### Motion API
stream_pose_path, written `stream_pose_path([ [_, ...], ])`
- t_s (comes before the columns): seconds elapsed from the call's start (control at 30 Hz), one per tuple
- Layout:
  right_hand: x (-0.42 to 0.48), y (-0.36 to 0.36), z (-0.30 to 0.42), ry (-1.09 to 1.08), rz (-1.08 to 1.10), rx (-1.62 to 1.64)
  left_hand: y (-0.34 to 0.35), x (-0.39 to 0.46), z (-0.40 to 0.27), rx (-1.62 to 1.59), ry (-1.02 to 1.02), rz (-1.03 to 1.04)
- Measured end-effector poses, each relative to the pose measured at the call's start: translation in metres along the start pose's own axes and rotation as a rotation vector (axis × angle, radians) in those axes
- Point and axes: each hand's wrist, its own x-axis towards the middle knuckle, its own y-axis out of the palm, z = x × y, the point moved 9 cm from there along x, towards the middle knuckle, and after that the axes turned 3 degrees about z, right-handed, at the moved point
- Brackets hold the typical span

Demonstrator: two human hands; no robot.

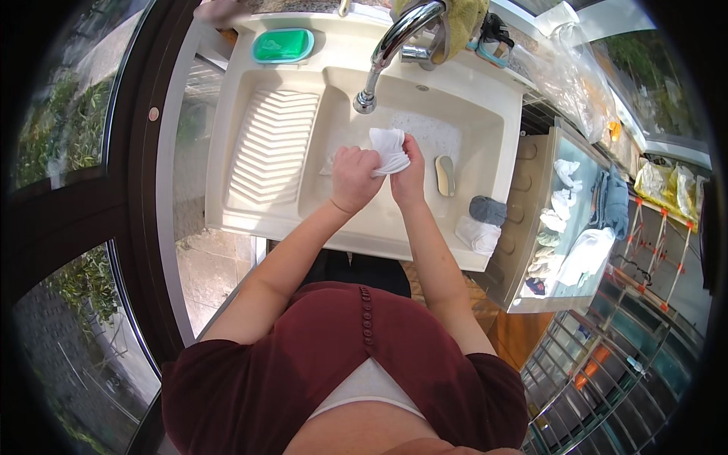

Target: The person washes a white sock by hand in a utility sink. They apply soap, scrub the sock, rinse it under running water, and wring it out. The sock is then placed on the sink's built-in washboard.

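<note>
Both of my hands hold a white cloth (389, 149) over the basin of a laundry sink (364, 224). My left hand (355, 175) is closed on its left part, knuckles up; my right hand (408, 173) grips the right edge, its fingers partly hidden by the cloth. Right of my hands, a scrubbing brush (445, 176) lies in the basin, with soap suds (429, 133) behind it. The chrome faucet (365, 101) hangs above and beyond the cloth; no flow of water is visible. A rolled grey cloth (488, 210) and a folded white cloth (479, 234) rest at the sink's near right corner.
A green soap bar (281, 44) sits in a dish at the back left, behind the ribbed washboard (273, 148). At right, small garments (560, 205) and folded blue cloth (616, 205) lie on a washing machine or cabinet top. A wire rack (591, 375) stands at lower right.
</note>
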Motion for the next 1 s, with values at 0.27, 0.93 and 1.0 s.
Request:
stream_pose_path([
  [0.27,-0.003,-0.013,-0.007,-0.101,-0.081,-0.684,0.043,-0.006,0.085,-0.314,-0.389,-0.04],
  [0.93,0.029,-0.046,-0.064,0.208,-0.101,-1.158,0.114,-0.072,0.107,-0.781,-0.972,0.14],
  [1.0,0.03,-0.041,-0.054,0.104,-0.118,-1.181,0.107,-0.065,0.106,-0.533,-0.839,0.24],
])
